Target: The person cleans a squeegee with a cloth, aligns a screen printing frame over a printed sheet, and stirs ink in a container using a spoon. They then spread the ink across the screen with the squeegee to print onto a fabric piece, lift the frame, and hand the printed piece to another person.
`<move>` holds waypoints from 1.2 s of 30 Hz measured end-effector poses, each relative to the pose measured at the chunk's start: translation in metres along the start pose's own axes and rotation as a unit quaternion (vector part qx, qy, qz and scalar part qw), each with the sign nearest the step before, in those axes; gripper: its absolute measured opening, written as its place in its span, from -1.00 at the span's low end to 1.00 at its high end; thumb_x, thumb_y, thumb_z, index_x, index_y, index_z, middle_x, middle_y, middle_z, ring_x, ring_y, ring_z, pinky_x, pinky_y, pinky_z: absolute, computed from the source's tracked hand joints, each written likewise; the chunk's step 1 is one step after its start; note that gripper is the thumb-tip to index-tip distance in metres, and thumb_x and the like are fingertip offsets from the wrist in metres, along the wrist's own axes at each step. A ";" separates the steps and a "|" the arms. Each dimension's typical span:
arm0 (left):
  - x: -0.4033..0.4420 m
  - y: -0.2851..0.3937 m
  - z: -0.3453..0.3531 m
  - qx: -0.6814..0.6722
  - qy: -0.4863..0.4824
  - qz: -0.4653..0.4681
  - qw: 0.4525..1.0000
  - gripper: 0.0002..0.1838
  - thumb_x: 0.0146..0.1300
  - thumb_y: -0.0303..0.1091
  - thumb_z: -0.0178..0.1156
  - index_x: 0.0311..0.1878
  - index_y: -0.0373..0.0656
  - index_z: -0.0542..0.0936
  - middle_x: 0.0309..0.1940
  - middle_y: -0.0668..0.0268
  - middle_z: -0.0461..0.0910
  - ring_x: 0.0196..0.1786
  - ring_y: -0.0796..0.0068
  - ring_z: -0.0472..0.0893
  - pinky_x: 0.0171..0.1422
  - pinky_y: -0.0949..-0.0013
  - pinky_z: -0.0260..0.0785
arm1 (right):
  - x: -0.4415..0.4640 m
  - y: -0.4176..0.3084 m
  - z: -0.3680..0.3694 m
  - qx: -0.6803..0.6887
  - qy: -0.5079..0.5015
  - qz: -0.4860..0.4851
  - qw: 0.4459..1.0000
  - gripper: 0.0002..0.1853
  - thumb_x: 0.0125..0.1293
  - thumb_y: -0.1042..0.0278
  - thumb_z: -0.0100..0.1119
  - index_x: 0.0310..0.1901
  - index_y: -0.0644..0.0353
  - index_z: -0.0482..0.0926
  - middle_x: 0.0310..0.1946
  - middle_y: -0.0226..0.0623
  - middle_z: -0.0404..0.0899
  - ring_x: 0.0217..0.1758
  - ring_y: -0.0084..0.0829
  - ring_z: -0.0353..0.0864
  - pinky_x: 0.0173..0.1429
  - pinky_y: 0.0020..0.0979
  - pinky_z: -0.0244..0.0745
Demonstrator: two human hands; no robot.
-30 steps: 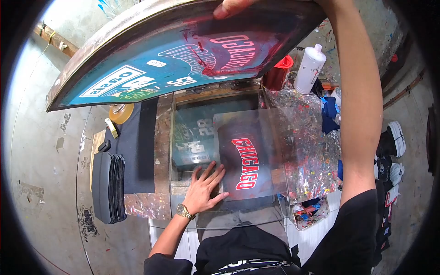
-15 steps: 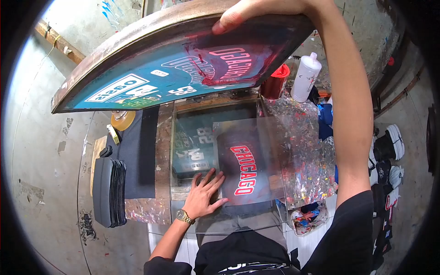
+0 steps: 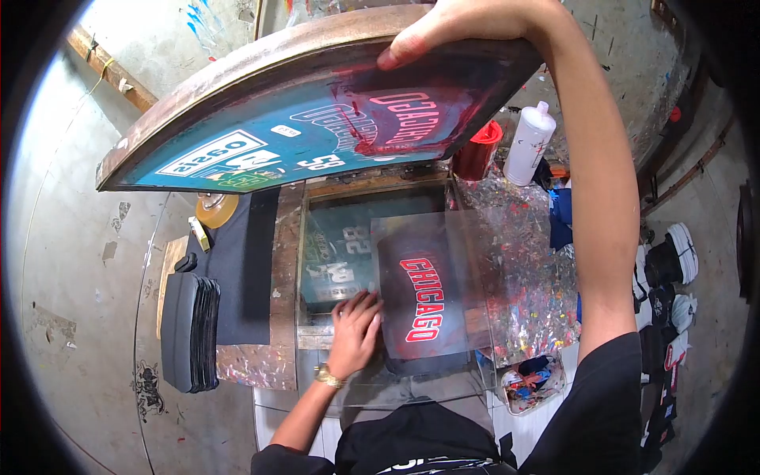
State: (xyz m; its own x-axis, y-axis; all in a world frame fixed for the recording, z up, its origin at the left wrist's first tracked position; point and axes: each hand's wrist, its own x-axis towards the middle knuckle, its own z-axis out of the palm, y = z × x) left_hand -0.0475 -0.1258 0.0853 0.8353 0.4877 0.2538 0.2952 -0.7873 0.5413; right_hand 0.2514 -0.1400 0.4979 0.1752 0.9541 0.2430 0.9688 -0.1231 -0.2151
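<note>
Overhead, my right hand (image 3: 467,28) grips the top edge of a wooden silk-screen frame (image 3: 261,55), thumb on the near face, tilting the frame up. Its teal mesh carries stencils of lettering and is stained dark red on the right side. My left hand (image 3: 356,332), wearing a gold watch (image 3: 328,376), lies with its fingers extended and close together at the left edge of a see-through sheet printed with CHICAGO (image 3: 423,301) in red and white. That sheet lies over a glass-topped wooden box (image 3: 328,218), through which reversed lettering shows.
Left of the box are a stack of dark panels (image 3: 188,332), dark cloth (image 3: 245,277) and a bottle of yellow liquid (image 3: 215,210). A red ink tub (image 3: 476,154) and white bottle (image 3: 529,146) stand behind right. A rag-filled basket (image 3: 532,385) sits at lower right; shoes (image 3: 681,253) line the floor.
My left hand has drawn its spread fingers together at the sheet's left edge. The raised frame stays in my right hand, with the whole view shifted slightly.
</note>
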 end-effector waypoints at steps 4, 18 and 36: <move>0.065 0.072 0.041 -0.184 0.065 0.058 0.979 -0.65 0.52 -0.30 0.10 0.22 -0.27 0.64 0.22 0.00 0.65 0.28 -0.02 0.60 0.44 0.01 0.32 | -0.007 -0.001 -0.003 -0.019 0.030 -0.025 0.999 0.06 -0.24 -0.35 0.54 0.16 0.46 0.64 0.05 0.14 0.73 -0.01 -0.11 0.79 0.05 -0.30 0.68; -0.045 0.107 -0.113 0.179 0.055 0.036 0.982 -0.18 0.04 0.13 0.59 0.20 -0.33 0.60 -0.38 0.32 0.55 -0.34 0.31 0.50 -0.13 0.23 0.30 | -0.270 -0.040 0.227 -0.071 0.149 -0.145 0.976 -0.37 0.04 -0.18 0.53 -0.12 0.27 0.64 -0.25 -0.19 0.61 -0.19 -0.19 0.65 -0.13 -0.19 0.50; -0.102 0.052 -0.013 0.046 0.063 -0.042 0.996 -0.38 -0.08 -0.14 0.69 -0.05 -0.22 0.56 -0.29 0.27 0.60 -0.26 0.23 0.52 -0.10 0.20 0.29 | -0.335 -0.044 0.314 0.057 0.020 -0.001 0.998 -0.38 -0.04 0.12 0.60 0.08 0.18 0.64 0.03 -0.17 0.61 0.14 -0.12 0.57 0.25 -0.05 0.44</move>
State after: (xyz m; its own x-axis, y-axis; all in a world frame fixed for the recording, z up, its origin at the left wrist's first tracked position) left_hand -0.1230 -0.2116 0.0985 0.7420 0.5929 0.3128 0.4077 -0.7695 0.4915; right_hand 0.0954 -0.3681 0.1287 0.1815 0.9424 0.2809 0.9436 -0.0865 -0.3194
